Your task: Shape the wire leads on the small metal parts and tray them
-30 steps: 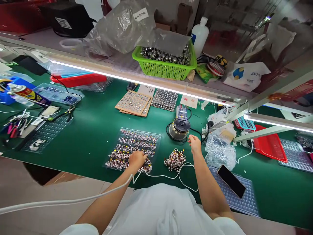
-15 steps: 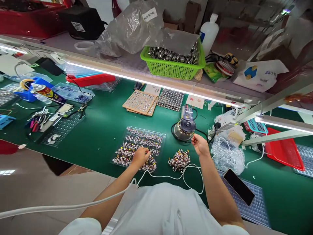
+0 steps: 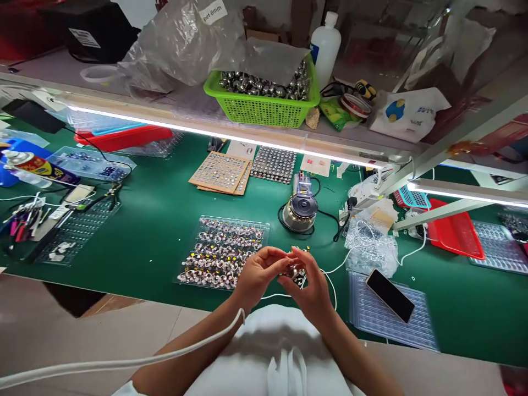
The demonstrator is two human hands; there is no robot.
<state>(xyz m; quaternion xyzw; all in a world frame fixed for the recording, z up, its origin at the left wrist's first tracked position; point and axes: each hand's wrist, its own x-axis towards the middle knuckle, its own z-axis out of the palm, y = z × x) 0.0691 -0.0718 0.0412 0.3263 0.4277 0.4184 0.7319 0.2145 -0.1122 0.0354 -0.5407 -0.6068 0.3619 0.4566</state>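
Observation:
My left hand [image 3: 258, 272] and my right hand [image 3: 307, 280] meet above the table's near edge, fingers pinched around a small metal ring part [image 3: 293, 270] held between them. Just behind the hands a loose pile of the same ring parts [image 3: 300, 275] is mostly hidden. To the left lies a clear plastic tray [image 3: 225, 250] filled with rows of several ring parts. A round metal device [image 3: 302, 208] with a black cable stands beyond the hands.
A white cable [image 3: 124, 360] runs across my left arm. A phone [image 3: 390, 294] lies on a clear tray at right, beside a plastic bag [image 3: 367, 247]. Cardboard sheets [image 3: 220, 173], a red tray [image 3: 454, 234] and tools [image 3: 25, 220] lie further off. A green basket [image 3: 264, 104] sits on the shelf.
My left hand left the tray and my right hand came back from the round device. Both now meet in front of me around a small ring part.

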